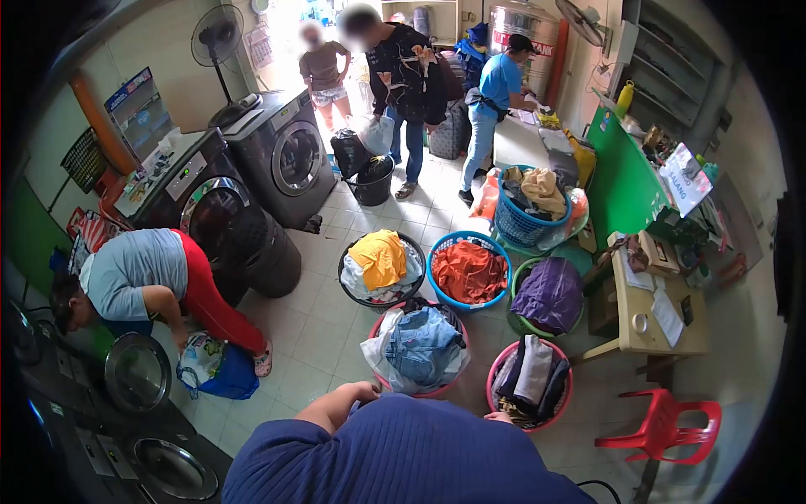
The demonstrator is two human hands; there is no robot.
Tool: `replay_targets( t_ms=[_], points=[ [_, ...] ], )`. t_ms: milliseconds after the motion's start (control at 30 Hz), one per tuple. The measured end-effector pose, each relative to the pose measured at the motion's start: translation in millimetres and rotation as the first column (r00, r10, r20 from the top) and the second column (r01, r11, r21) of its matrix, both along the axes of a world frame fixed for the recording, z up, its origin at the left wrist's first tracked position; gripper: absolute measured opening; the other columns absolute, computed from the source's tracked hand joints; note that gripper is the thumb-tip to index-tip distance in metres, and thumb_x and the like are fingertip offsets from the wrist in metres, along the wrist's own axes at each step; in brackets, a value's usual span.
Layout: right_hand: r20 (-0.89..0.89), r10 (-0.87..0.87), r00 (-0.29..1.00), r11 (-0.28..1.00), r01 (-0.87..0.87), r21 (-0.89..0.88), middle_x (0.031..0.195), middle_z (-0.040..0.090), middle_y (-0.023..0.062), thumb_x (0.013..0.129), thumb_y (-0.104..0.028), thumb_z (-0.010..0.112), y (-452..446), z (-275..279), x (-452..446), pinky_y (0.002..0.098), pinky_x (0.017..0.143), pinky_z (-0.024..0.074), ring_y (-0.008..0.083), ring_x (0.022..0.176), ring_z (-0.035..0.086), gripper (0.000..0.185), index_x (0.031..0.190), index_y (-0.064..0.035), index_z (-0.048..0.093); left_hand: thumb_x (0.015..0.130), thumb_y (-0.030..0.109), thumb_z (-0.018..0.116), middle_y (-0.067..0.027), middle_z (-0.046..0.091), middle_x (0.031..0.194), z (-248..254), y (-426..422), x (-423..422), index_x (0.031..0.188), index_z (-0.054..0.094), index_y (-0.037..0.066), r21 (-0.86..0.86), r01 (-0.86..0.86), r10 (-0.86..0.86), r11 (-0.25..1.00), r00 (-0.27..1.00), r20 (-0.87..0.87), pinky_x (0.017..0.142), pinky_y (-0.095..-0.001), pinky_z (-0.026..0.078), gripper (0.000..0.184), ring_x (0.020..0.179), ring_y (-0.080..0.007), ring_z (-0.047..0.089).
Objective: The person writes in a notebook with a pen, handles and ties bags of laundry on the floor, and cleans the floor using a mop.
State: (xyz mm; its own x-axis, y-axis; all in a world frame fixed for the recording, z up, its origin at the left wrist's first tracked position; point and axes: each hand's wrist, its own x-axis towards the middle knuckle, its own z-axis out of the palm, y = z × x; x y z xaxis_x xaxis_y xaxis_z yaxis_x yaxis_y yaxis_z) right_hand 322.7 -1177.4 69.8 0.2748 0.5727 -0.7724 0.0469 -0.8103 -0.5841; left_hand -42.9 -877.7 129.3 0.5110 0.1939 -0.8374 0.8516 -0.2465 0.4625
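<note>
My left hand (364,391) is beside my torso, near the rim of a pink basket (375,376) heaped with a denim garment (417,343) and white clothes. Its fingers are too small and partly hidden to make out a grip. Only a bit of my right hand (499,417) shows past my dark blue shirt (411,454). It is near a second pink basket (561,410) of folded grey (533,370) and dark clothes; I cannot tell whether it touches the rim.
Ahead stand baskets of yellow (376,259), orange-red (470,273) and purple (550,294) laundry. A bending person (138,273) handles a blue bag (238,370) by open-doored washers at left. Other people stand at the back. A wooden table (625,332) and red chair (659,428) are at right.
</note>
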Motion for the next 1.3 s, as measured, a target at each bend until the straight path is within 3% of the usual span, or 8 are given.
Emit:
replay_targets(
  t_ms=[233,400,467,500,933,1000,1033,1300],
  points=[
    [-0.208,-0.081,0.975,0.995,0.068,-0.068,0.075,0.062,0.009,0.067,-0.003,0.053,-35.6,-72.3,28.1,0.0255,0.063,0.0466,0.0146,0.066,0.058,0.022,0.087,-0.0042,0.062,0.074,0.031,0.051,-0.0126,0.048,0.114,28.4,3.1,-3.8,0.114,0.046,0.007,0.071,0.053,-0.049,0.996,0.997,-0.061,0.089,-0.032,0.035,0.047,0.106,-0.0255,0.045],
    [-0.107,-0.04,0.993,0.998,0.034,-0.058,0.074,0.061,0.0086,0.067,-0.001,0.052,-23.0,-20.2,12.4,0.0255,0.061,0.0464,0.0145,0.064,0.057,0.023,0.088,-0.0023,0.061,0.073,0.03,0.05,-0.0127,0.048,0.113,14.7,4.7,0.1,0.114,0.046,0.009,0.037,0.075,-0.072,0.996,0.995,-0.067,0.089,-0.0321,0.035,0.046,0.105,-0.0253,0.045],
    [-0.102,-0.138,0.985,0.99,0.14,0.02,0.073,0.061,0.0078,0.067,-0.001,0.053,-14.3,7.6,2.0,0.025,0.059,0.0461,0.0136,0.063,0.057,0.023,0.088,-0.002,0.061,0.072,0.03,0.05,-0.0127,0.048,0.113,14.2,4.0,4.1,0.114,0.047,0.01,0.046,0.109,-0.105,0.993,0.992,-0.07,0.089,-0.0321,0.035,0.046,0.105,-0.0253,0.046],
    [-0.057,-0.018,0.998,1.0,0.017,-0.018,0.082,0.061,0.0053,0.075,-0.014,0.06,-7.9,11.6,2.4,0.0224,0.065,0.0458,0.0116,0.071,0.057,0.025,0.095,0.0008,0.057,0.071,0.031,0.05,-0.0128,0.048,0.113,13.8,3.8,5.6,0.113,0.048,0.011,0.039,0.089,-0.086,0.995,0.994,-0.063,0.089,-0.0322,0.035,0.046,0.104,-0.0252,0.046],
    [0.112,0.1,0.989,0.995,-0.097,-0.038,0.078,0.062,0.0054,0.073,-0.015,0.058,7.8,53.8,-8.9,0.0234,0.066,0.0453,0.0112,0.071,0.058,0.021,0.091,-0.0039,0.061,0.071,0.032,0.051,-0.0124,0.051,0.11,27.1,3.8,4.1,0.11,0.05,0.012,0.068,0.037,-0.033,0.997,0.998,-0.057,0.084,-0.0325,0.039,0.045,0.1,-0.024,0.049],
    [0.053,-0.133,0.99,0.991,0.134,-0.002,0.065,0.059,0.0086,0.068,-0.004,0.05,4.6,55.4,-18.5,0.029,0.052,0.0454,0.018,0.055,0.055,0.016,0.078,-0.0042,0.062,0.071,0.03,0.053,-0.0128,0.055,0.102,25.4,2.1,-2.1,0.109,0.051,0.011,-0.003,-0.105,0.104,0.994,0.991,-0.078,0.075,-0.0333,0.044,0.043,0.091,-0.0242,0.054],
    [0.051,-0.124,0.991,0.992,0.123,0.019,0.065,0.059,0.0085,0.068,-0.004,0.05,15.8,60.7,-15.2,0.0291,0.052,0.0451,0.0179,0.054,0.055,0.016,0.078,-0.0043,0.062,0.071,0.029,0.052,-0.0125,0.055,0.102,29.5,3.7,-3.4,0.108,0.052,0.011,0.004,-0.122,0.122,0.993,0.991,-0.045,0.075,-0.0331,0.043,0.041,0.09,-0.0238,0.054],
    [0.077,-0.032,0.996,0.997,0.027,0.071,0.065,0.057,0.0075,0.072,-0.007,0.047,28.3,54.4,-1.9,0.0302,0.046,0.0424,0.0176,0.05,0.052,0.015,0.082,-0.0054,0.059,0.073,0.024,0.05,-0.0095,0.057,0.099,174.5,-9.5,3.8,0.098,0.058,0.013,0.097,-0.054,0.035,0.994,0.982,0.187,0.076,-0.0317,0.041,0.029,0.088,-0.0206,0.053]
  ],
)
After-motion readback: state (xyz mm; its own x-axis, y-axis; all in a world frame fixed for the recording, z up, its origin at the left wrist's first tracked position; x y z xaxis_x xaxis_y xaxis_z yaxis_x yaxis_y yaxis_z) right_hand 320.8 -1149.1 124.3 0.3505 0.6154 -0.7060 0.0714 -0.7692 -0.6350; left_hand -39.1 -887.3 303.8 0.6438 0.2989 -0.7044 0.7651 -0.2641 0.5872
